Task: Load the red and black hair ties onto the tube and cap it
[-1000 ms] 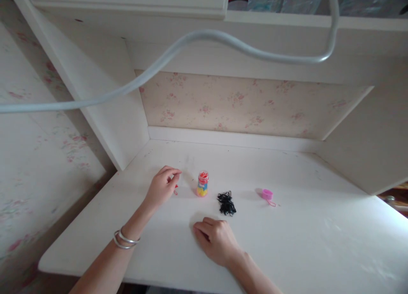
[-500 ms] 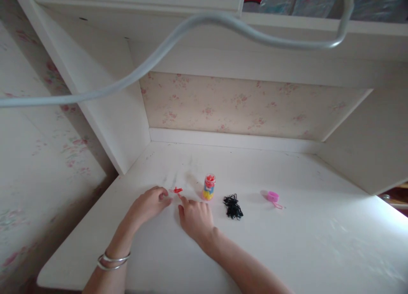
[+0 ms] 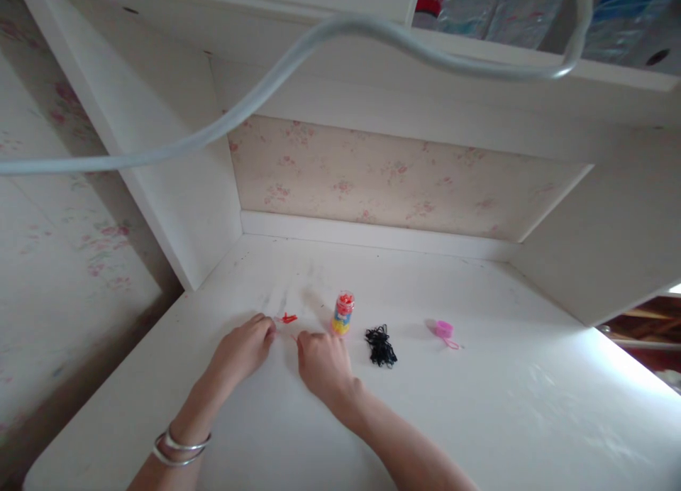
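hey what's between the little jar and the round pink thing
A tangled black pile lies between the jar and the round pink thing, in the head view.

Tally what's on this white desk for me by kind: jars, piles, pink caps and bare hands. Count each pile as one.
Jars: 1, the clear jar
Piles: 2, the black pile and the small red pile
Pink caps: 1, the pink cap
Hands: 2, the left hand and right hand
Total: 6
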